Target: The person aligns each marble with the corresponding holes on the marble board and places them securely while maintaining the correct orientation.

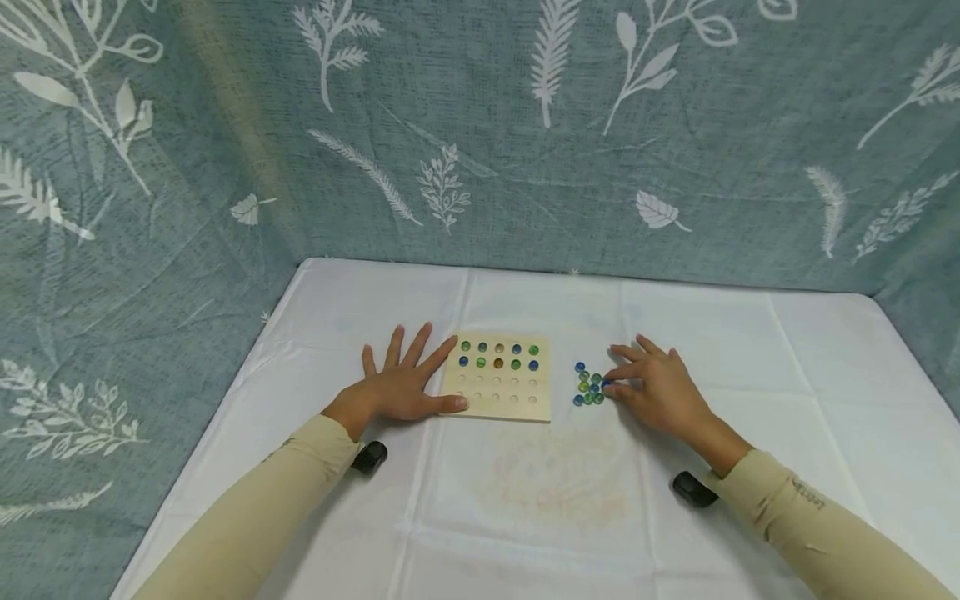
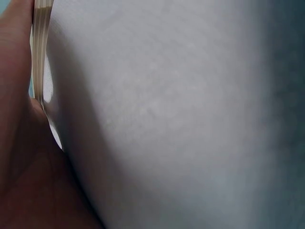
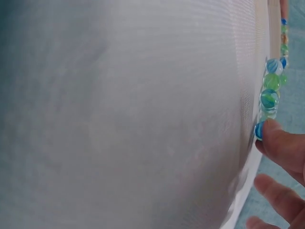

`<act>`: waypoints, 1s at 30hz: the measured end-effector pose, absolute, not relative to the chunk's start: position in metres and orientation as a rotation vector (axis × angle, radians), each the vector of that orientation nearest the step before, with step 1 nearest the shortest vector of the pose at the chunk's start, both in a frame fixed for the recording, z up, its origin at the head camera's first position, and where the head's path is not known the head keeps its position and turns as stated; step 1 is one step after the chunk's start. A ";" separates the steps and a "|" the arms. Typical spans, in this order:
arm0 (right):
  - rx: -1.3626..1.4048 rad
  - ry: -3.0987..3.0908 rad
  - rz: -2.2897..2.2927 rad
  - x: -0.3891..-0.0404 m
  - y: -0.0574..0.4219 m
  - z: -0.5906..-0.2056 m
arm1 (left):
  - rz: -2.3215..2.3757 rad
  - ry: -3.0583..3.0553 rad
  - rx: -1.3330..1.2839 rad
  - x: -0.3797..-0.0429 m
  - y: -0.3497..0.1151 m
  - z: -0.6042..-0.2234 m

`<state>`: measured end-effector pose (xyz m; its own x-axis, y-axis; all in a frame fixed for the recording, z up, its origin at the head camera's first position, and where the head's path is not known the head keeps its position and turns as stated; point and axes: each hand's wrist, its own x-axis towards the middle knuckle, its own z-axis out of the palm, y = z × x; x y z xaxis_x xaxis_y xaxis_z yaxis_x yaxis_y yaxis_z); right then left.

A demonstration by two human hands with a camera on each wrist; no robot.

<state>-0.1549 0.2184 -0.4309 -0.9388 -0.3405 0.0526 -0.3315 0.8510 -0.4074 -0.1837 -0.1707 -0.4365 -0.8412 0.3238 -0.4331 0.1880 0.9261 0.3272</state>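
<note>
White-covered surface (image 1: 352, 312) with a holed wooden board (image 1: 514, 410) at mid-frame, its upper two rows filled.
Left of it, the left hand (image 1: 405, 396) is spread, thumb on the board's lower-left corner; right of centre, the right hand (image 1: 662, 392) meets a marble cluster (image 1: 584, 387), its grip pinching a blue marble (image 3: 259, 130). A steady board and light pinch would likely keep neighbours from rolling.

Board (image 1: 507, 390), one: pale wood, rectangular, lying flat, five columns of shallow hollows; left hand (image 1: 400, 395) at its left edge, thumb on top. Seated marbles (image 1: 498, 363), ten: glass, chiefly blue and green, one amber, filling the far two rows. Loose marbles (image 1: 584, 386), clustered right of board: blue and green; right hand (image 1: 662, 393) pinches one blue marble (image 3: 259, 130).
</note>
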 end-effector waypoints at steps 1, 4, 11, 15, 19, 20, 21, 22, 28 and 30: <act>-0.543 3.007 -0.647 -0.155 0.218 -0.431 | 0.378 2.591 0.373 -0.184 -0.170 -0.436; -0.530 3.016 -0.645 -0.156 0.218 -0.431 | 0.369 2.589 0.365 -0.185 -0.168 -0.437; -0.538 3.019 -0.674 -0.155 0.213 -0.430 | 0.355 2.599 0.349 -0.183 -0.171 -0.440; -0.556 3.026 -0.702 -0.154 0.214 -0.425 | 0.364 2.602 0.356 -0.183 -0.170 -0.436; -0.569 3.037 -0.751 -0.151 0.215 -0.419 | 0.371 2.607 0.361 -0.183 -0.170 -0.434; -0.570 3.034 -0.760 -0.151 0.215 -0.418 | 0.366 2.604 0.363 -0.183 -0.170 -0.434; -0.566 3.029 -0.771 -0.150 0.215 -0.416 | 0.366 2.600 0.365 -0.184 -0.170 -0.434; -0.564 3.025 -0.780 -0.150 0.215 -0.415 | 0.363 2.598 0.366 -0.184 -0.170 -0.435; -0.549 3.015 -0.815 -0.150 0.214 -0.414 | 0.356 2.600 0.359 -0.184 -0.171 -0.438; -0.546 3.016 -0.824 -0.150 0.214 -0.415 | 0.366 2.600 0.357 -0.184 -0.172 -0.440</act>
